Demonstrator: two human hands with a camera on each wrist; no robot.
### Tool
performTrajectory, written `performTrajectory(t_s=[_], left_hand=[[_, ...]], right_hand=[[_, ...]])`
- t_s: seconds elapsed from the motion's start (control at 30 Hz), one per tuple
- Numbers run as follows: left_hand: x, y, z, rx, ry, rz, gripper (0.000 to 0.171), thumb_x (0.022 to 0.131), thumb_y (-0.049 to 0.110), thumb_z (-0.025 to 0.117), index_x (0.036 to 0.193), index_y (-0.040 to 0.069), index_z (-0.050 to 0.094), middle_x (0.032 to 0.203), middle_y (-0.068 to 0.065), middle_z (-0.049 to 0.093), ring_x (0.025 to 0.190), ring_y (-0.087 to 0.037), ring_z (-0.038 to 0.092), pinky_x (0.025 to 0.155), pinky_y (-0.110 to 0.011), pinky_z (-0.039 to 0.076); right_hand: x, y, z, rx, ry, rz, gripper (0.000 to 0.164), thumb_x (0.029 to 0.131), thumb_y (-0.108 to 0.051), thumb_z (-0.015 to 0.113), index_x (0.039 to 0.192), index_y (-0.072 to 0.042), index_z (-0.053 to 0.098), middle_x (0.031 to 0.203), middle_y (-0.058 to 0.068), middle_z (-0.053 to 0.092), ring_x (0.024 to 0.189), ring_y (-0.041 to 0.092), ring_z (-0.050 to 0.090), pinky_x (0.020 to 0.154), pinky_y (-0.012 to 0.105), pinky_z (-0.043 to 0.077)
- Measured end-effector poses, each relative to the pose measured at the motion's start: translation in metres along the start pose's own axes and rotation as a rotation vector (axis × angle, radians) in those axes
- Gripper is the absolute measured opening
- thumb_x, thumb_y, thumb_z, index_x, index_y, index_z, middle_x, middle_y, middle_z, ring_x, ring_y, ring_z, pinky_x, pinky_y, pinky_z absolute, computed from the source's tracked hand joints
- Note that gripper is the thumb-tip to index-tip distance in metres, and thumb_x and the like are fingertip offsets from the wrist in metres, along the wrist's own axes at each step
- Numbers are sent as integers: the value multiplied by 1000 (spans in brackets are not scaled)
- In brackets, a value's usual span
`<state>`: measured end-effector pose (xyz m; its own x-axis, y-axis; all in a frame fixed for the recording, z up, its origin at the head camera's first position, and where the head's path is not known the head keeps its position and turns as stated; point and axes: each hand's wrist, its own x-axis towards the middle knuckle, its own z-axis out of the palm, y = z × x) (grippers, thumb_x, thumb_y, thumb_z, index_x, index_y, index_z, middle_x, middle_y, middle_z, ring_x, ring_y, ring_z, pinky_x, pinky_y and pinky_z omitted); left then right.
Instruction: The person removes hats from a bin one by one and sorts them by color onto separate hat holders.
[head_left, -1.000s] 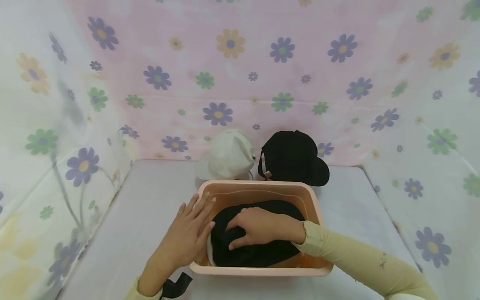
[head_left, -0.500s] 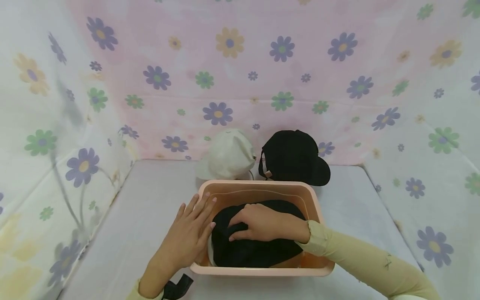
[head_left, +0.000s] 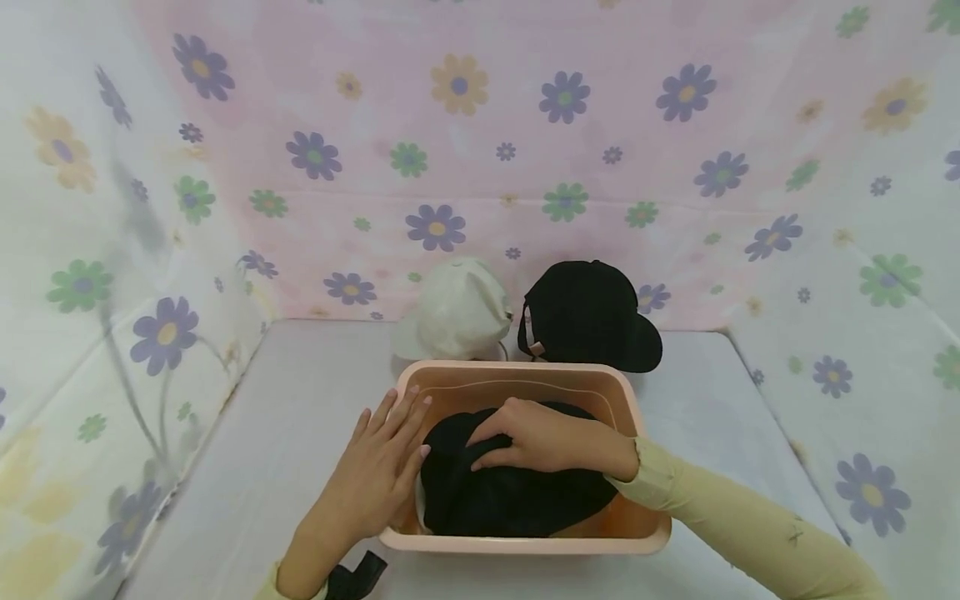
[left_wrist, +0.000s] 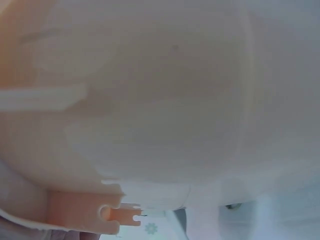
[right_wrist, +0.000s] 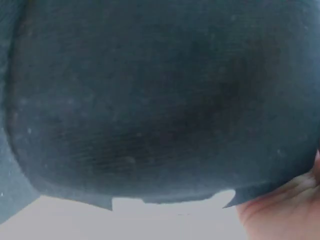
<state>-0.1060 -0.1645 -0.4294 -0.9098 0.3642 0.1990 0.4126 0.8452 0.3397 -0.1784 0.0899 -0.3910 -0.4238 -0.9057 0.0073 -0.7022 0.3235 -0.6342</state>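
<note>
A black cap [head_left: 510, 504] lies in a peach plastic bin [head_left: 525, 545], with a sliver of something white beside it at the left. My right hand [head_left: 543, 435] reaches in over the bin's right side and pinches the cap's top between thumb and fingers. Dark cap fabric [right_wrist: 160, 100] fills most of the right wrist view, and part of the right hand [right_wrist: 285, 212] shows at its lower right corner. With fingers extended, my left hand [head_left: 378, 467] rests on the bin's left rim. A blurred pale surface takes up the left wrist view.
Behind the bin stand a white cap [head_left: 461, 308] and another black cap [head_left: 588, 312], side by side near the flower-print back wall [head_left: 465, 150]. A white tabletop [head_left: 300, 375] lies under everything. A black strap-like piece [head_left: 357, 577] shows below the left wrist.
My right hand has shifted a little to the right and upward in the view, and its fingers have drawn in on the cap. The cap's fabric has bunched and shifted slightly. The left hand stays put.
</note>
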Motion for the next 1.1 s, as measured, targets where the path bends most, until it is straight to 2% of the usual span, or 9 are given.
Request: performTrajectory(t_s=[0.23, 0.5, 0.77, 0.93, 1.03, 1.1], left_hand=[[-1, 0, 0, -12, 3, -10, 57, 107, 33, 51, 159, 13, 37, 168, -8, 25, 154, -38, 20, 118, -69, 19], [-2, 0, -2, -8, 12, 3, 56, 107, 30, 51, 158, 11, 37, 167, -9, 26, 154, -39, 21, 118, -69, 20], [-2, -1, 1, -26, 18, 9, 56, 108, 31, 49, 159, 11, 36, 168, -9, 25, 154, -39, 19, 118, -70, 18], [-2, -1, 2, -31, 16, 0, 56, 108, 31, 48, 159, 12, 35, 168, -7, 23, 155, -39, 19, 118, -70, 18], [-2, 0, 2, -27, 18, 0, 55, 108, 30, 49, 159, 13, 35, 168, -7, 24, 154, -40, 20, 118, -70, 19], [-2, 0, 1, -27, 20, -1, 55, 107, 29, 50, 158, 13, 36, 168, -7, 25, 154, -40, 20, 117, -70, 19]], right_hand=[[-8, 1, -9, 42, 36, -32, 23, 95, -13, 72, 118, -10, 77, 112, -1, 77, 101, -2, 68, 89, 15, 53], [-17, 6, -20, 136, 95, -98, 25, 93, -10, 73, 118, -8, 77, 111, 0, 77, 104, 4, 70, 92, 22, 56], [-29, 2, -38, 173, 146, -11, 27, 92, -5, 73, 119, -5, 76, 112, 4, 77, 107, 11, 71, 92, 26, 57], [-39, -3, -55, 148, 224, -11, 27, 92, -5, 74, 119, -4, 76, 116, 9, 76, 106, 15, 71, 86, 27, 59], [-45, -5, -66, 148, 297, -21, 29, 89, -2, 75, 118, -2, 76, 117, 11, 75, 107, 14, 70, 89, 25, 57], [-49, -6, -74, 154, 343, -58, 29, 88, 2, 75, 117, 0, 76, 115, 13, 75, 106, 14, 71, 89, 25, 58]])
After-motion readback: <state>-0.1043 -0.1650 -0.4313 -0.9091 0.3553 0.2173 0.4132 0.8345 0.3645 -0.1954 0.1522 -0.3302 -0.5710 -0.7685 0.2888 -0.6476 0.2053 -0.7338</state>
